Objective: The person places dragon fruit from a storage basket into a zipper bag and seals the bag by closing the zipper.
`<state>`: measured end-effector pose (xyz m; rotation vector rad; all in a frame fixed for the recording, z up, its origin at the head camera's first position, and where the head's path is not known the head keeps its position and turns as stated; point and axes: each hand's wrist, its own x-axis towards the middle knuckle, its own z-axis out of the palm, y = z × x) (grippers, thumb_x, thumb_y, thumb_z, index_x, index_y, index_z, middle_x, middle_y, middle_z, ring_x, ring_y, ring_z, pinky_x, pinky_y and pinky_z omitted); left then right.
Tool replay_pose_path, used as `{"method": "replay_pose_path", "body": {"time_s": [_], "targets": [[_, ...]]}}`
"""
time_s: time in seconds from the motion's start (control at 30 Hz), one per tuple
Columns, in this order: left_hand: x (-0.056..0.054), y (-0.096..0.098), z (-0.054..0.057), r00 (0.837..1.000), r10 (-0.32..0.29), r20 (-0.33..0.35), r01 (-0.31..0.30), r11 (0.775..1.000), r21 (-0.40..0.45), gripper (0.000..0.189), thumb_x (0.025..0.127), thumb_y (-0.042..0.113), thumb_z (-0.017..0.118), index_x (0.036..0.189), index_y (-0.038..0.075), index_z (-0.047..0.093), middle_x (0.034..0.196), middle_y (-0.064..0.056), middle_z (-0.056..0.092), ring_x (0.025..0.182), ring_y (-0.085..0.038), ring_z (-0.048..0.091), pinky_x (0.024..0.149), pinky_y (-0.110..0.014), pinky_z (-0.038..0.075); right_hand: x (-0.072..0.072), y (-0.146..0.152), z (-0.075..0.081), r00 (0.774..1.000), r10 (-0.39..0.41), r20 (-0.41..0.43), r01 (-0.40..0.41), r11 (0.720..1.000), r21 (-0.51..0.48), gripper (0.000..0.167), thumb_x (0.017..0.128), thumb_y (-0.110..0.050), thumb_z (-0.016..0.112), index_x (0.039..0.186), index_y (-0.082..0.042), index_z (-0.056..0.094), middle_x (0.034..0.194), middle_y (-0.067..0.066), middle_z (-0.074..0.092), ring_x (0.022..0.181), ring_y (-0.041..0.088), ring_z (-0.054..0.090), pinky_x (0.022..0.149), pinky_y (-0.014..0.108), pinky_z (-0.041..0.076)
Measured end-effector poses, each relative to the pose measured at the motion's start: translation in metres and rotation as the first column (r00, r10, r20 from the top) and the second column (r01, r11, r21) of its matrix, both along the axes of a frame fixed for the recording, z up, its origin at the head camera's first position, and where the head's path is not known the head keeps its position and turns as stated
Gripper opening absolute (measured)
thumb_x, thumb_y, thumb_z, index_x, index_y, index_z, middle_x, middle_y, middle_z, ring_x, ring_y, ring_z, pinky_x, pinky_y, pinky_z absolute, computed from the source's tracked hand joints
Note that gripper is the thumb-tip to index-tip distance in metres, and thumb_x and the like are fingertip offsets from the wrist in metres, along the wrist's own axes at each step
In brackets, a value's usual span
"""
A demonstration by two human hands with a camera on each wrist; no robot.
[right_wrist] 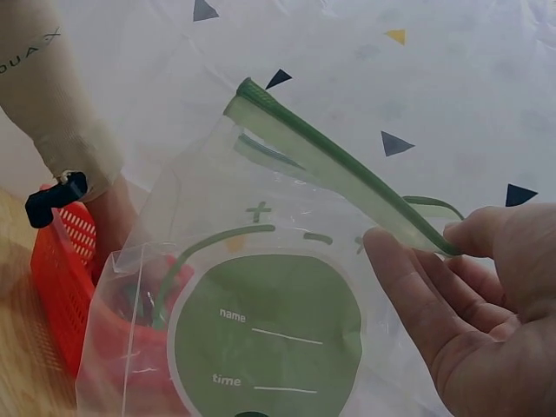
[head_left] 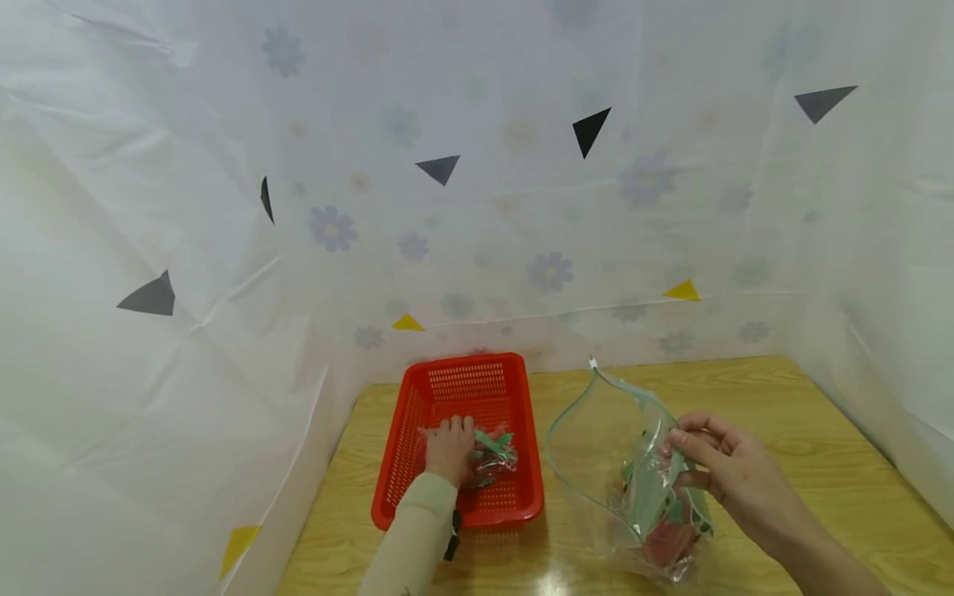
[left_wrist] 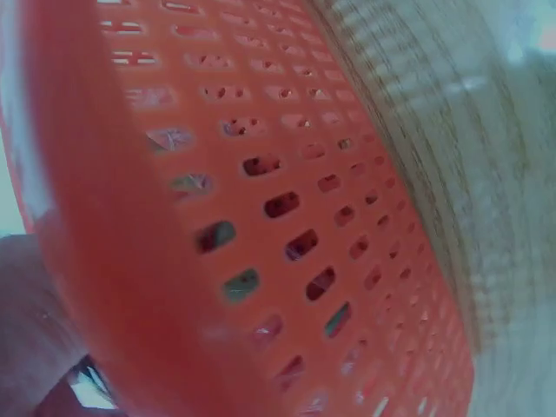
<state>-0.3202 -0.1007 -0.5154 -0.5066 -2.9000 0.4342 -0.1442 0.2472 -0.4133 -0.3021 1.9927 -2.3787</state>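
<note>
My left hand (head_left: 450,449) reaches down into a red plastic basket (head_left: 532,447), its fingers in among small clear packets (head_left: 495,451) with green and red on them. Whether it grips one I cannot tell; the basket wall (left_wrist: 287,208) hides most of the hand in the left wrist view. On the right, my right hand (head_left: 734,472) pinches the rim of a clear zip bag (head_left: 570,410) between thumb and fingers. The bag's mouth gapes wide, and red and green packets (head_left: 671,538) lie inside it. A round green label (right_wrist: 269,321) shows on its side.
Both containers stand side by side on a wood-grain table (head_left: 835,463). White sheeting (head_left: 477,232) with faint flowers and triangle stickers encloses the back and sides. A dark wrist strap (head_left: 453,536) sits on the left sleeve, close to the basket's front rim.
</note>
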Motion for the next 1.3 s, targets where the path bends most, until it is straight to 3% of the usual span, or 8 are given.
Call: {"method": "replay_pose_path", "body": {"time_s": [0.17, 0.27, 0.47, 0.53, 0.67, 0.9, 1.1, 1.3], "targets": [[0.009, -0.002, 0.002, 0.999, -0.005, 0.04, 0.008, 0.997, -0.083, 0.058, 0.086, 0.018, 0.077, 0.134, 0.021, 0.044, 0.125, -0.004, 0.054, 0.119, -0.031, 0.053, 0.098, -0.057, 0.048, 0.001, -0.002, -0.001, 1.0, -0.003, 0.006, 0.003, 1.0, -0.008, 0.013, 0.105, -0.012, 0.048, 0.114, -0.007, 0.055, 0.1, -0.003, 0.071, 0.092, 0.01, 0.069, 0.071, 0.033, 0.061], [0.012, -0.003, 0.001, 1.0, -0.007, 0.02, 0.01, 0.99, -0.143, 0.061, 0.087, 0.016, 0.075, 0.137, 0.024, 0.042, 0.125, -0.002, 0.053, 0.119, -0.031, 0.051, 0.099, -0.059, 0.048, 0.001, -0.004, -0.002, 1.0, 0.003, 0.001, -0.003, 1.0, -0.008, 0.014, 0.105, -0.012, 0.047, 0.114, -0.007, 0.056, 0.1, -0.003, 0.07, 0.092, 0.01, 0.069, 0.072, 0.034, 0.061], [0.01, -0.011, -0.008, 0.997, -0.066, -0.04, 0.06, 0.989, -0.134, 0.078, 0.069, 0.04, 0.09, 0.129, 0.02, 0.044, 0.116, -0.005, 0.054, 0.111, -0.032, 0.053, 0.091, -0.057, 0.052, 0.001, -0.006, -0.003, 1.0, 0.007, 0.004, -0.007, 1.0, -0.006, 0.013, 0.105, -0.011, 0.046, 0.114, -0.008, 0.056, 0.1, -0.002, 0.071, 0.092, 0.011, 0.069, 0.071, 0.033, 0.06], [0.009, -0.015, -0.01, 0.996, -0.085, -0.038, 0.08, 0.991, -0.107, 0.087, 0.063, 0.047, 0.091, 0.129, 0.018, 0.043, 0.116, -0.006, 0.054, 0.111, -0.035, 0.053, 0.089, -0.059, 0.052, 0.001, -0.006, -0.003, 1.0, 0.007, 0.004, -0.007, 1.0, -0.012, 0.013, 0.105, -0.01, 0.046, 0.114, -0.008, 0.056, 0.1, -0.002, 0.071, 0.093, 0.012, 0.069, 0.071, 0.032, 0.06], [0.007, -0.022, -0.011, 0.992, -0.124, -0.023, 0.124, 0.992, -0.031, 0.092, 0.06, 0.05, 0.09, 0.132, 0.017, 0.043, 0.117, -0.01, 0.054, 0.112, -0.04, 0.053, 0.087, -0.066, 0.05, 0.0, -0.007, -0.004, 1.0, 0.011, -0.003, -0.011, 1.0, -0.02, 0.014, 0.105, -0.009, 0.046, 0.115, -0.008, 0.055, 0.101, -0.002, 0.07, 0.093, 0.012, 0.069, 0.071, 0.032, 0.06], [0.003, -0.024, -0.003, 0.99, -0.142, -0.013, 0.142, 0.983, 0.116, 0.107, 0.061, 0.053, 0.087, 0.146, 0.013, 0.037, 0.125, -0.012, 0.055, 0.109, -0.039, 0.054, 0.077, -0.057, 0.055, 0.0, -0.004, -0.004, 1.0, 0.023, -0.021, -0.024, 0.999, -0.029, 0.016, 0.105, -0.007, 0.044, 0.115, -0.008, 0.056, 0.101, -0.002, 0.07, 0.093, 0.011, 0.068, 0.071, 0.031, 0.06], [0.008, -0.021, 0.006, 0.99, -0.138, 0.02, 0.131, 0.969, 0.21, 0.112, 0.062, 0.049, 0.089, 0.151, 0.012, 0.032, 0.131, -0.014, 0.053, 0.114, -0.042, 0.051, 0.085, -0.059, 0.052, 0.0, -0.004, -0.004, 1.0, 0.03, -0.01, -0.03, 0.999, -0.042, 0.016, 0.105, -0.007, 0.044, 0.114, -0.009, 0.057, 0.101, -0.002, 0.07, 0.092, 0.011, 0.068, 0.07, 0.029, 0.06], [0.012, -0.021, 0.014, 0.99, -0.142, 0.016, 0.129, 0.937, 0.324, 0.112, 0.062, 0.043, 0.088, 0.151, 0.013, 0.028, 0.133, -0.014, 0.052, 0.117, -0.044, 0.049, 0.089, -0.058, 0.052, 0.001, -0.004, -0.004, 1.0, 0.017, -0.006, -0.017, 0.999, -0.037, 0.016, 0.105, -0.007, 0.045, 0.115, -0.009, 0.057, 0.101, -0.004, 0.069, 0.092, 0.01, 0.068, 0.07, 0.03, 0.06]]}}
